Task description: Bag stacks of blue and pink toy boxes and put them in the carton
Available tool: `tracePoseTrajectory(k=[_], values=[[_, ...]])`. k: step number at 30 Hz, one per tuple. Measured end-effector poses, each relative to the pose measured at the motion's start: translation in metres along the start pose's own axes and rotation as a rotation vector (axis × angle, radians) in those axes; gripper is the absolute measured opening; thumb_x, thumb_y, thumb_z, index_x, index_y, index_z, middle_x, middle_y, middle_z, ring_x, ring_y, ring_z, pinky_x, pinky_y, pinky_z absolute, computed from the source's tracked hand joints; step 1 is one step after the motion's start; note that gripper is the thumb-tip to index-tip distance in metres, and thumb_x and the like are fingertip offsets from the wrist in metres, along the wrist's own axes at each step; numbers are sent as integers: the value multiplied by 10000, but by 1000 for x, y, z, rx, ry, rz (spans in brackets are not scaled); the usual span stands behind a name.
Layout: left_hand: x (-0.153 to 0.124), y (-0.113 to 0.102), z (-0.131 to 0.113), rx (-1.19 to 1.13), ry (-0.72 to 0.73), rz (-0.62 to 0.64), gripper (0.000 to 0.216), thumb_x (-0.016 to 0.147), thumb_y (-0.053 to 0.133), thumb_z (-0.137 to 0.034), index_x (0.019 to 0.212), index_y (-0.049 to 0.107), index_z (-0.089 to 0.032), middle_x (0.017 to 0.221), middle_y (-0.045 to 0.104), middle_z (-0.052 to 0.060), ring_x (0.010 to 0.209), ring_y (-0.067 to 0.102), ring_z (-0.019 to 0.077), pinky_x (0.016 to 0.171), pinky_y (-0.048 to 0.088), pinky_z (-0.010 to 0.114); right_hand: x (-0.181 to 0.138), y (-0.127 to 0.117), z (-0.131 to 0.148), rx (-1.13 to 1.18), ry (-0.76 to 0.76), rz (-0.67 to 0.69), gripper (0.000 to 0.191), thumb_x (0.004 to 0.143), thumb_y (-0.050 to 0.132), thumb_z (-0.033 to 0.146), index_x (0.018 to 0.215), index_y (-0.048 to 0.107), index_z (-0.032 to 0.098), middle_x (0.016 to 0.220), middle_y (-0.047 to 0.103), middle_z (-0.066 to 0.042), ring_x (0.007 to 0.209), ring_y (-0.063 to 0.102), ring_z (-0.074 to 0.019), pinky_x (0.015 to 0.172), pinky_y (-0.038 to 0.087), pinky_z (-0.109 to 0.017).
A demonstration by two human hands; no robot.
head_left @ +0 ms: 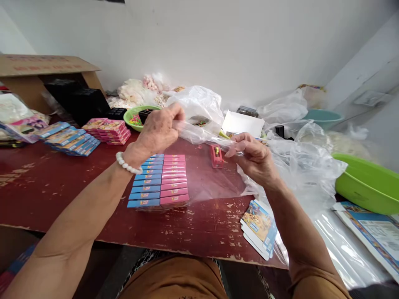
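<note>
My left hand (158, 128) and my right hand (252, 160) each pinch an edge of a clear plastic film (202, 139), held up in the air between them. The film hangs down over two rows of small boxes (160, 180), blue on the left and pink on the right, standing packed side by side on the table. A small red tape dispenser (216, 156) lies just below the film, between my hands. Flat printed box blanks (258, 228) lie under my right forearm. A white bead bracelet (126, 162) circles my left wrist.
The worn dark red table (199, 224) has peeling paint. Further boxes (70, 139) and a pink stack (107, 131) stand left. A green bowl of sweets (137, 118), black trays (75, 101), a cardboard box (40, 70), white plastic bags (299, 162) and a green basin (368, 182) surround it.
</note>
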State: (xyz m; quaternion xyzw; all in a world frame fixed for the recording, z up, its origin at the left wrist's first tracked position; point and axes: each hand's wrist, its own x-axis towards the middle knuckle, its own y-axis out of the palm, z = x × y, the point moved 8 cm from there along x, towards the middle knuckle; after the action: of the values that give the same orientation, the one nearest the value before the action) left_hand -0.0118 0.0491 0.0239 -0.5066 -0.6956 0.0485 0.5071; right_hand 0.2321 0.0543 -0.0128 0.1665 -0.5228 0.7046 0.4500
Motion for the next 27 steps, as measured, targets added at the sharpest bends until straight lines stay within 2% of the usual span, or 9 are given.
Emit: tracePoseTrajectory(k=[2, 4, 7, 9, 14, 17, 20, 24, 27], values=[[1, 3, 8, -362, -140, -5, 142, 812, 628, -185, 831, 498, -238, 682, 545, -23, 608, 550, 146, 614, 461, 294, 3, 3, -2, -319, 82, 37, 255, 983, 547, 177, 1014, 772, 292, 1172, 689, -55, 925, 656, -191, 735, 481, -326], [-3, 6, 14, -617, -295, -47, 180, 794, 645, -184, 858, 488, -244, 624, 497, -56, 506, 444, 103, 508, 373, 239, 3, 14, -8, -667, 208, 212, 345, 1013, 517, 164, 1162, 783, 323, 1257, 699, -72, 870, 650, -192, 651, 395, -308], [-9, 1, 18, -708, -439, -106, 164, 806, 657, -221, 850, 501, -245, 531, 439, -79, 432, 309, 77, 428, 192, 210, -3, 30, -12, -976, 304, 505, 347, 1052, 528, 163, 1226, 775, 333, 1167, 740, -86, 841, 648, -199, 636, 306, -317], [-9, -3, 19, -685, -447, -83, 143, 842, 648, -298, 838, 514, -247, 481, 427, -78, 400, 255, 79, 412, 135, 232, -3, 33, -12, -1057, 301, 563, 309, 1050, 542, 135, 1153, 782, 300, 1078, 748, -93, 865, 648, -205, 664, 287, -327], [-6, -22, 23, -475, -262, -50, 320, 796, 765, -502, 799, 579, -242, 492, 390, -73, 448, 260, 87, 449, 174, 276, 5, 17, -21, -1045, 327, 434, 197, 1041, 625, 243, 877, 733, 228, 910, 720, -95, 862, 587, -228, 703, 262, -344], [-8, -26, 22, -148, -163, 23, 364, 668, 878, -455, 904, 691, -249, 530, 412, -76, 511, 312, 106, 498, 248, 293, 14, 4, -21, -1011, 286, 279, 314, 1032, 628, 318, 733, 653, 227, 832, 671, -94, 870, 533, -253, 749, 309, -382], [-9, -31, 19, 138, -88, 41, 321, 664, 837, -362, 957, 736, -280, 571, 479, -61, 550, 412, 133, 554, 324, 320, 23, -1, -23, -991, 242, 183, 316, 1032, 517, 185, 736, 616, 229, 810, 622, -83, 796, 465, -224, 772, 343, -405], [-4, -44, 26, 224, -132, -49, 110, 752, 696, -271, 862, 700, -263, 617, 523, -24, 591, 477, 156, 599, 373, 353, 32, 10, -34, -916, 264, 290, 316, 982, 429, 53, 838, 655, 221, 1033, 649, -90, 676, 370, -157, 689, 336, -358], [-1, -51, 36, 223, -195, -88, 94, 788, 629, -212, 865, 675, -240, 603, 485, -30, 580, 435, 142, 584, 347, 342, 40, 10, -34, -875, 263, 275, 356, 983, 414, 48, 990, 706, 251, 1323, 622, -89, 725, 444, -149, 680, 350, -345]])
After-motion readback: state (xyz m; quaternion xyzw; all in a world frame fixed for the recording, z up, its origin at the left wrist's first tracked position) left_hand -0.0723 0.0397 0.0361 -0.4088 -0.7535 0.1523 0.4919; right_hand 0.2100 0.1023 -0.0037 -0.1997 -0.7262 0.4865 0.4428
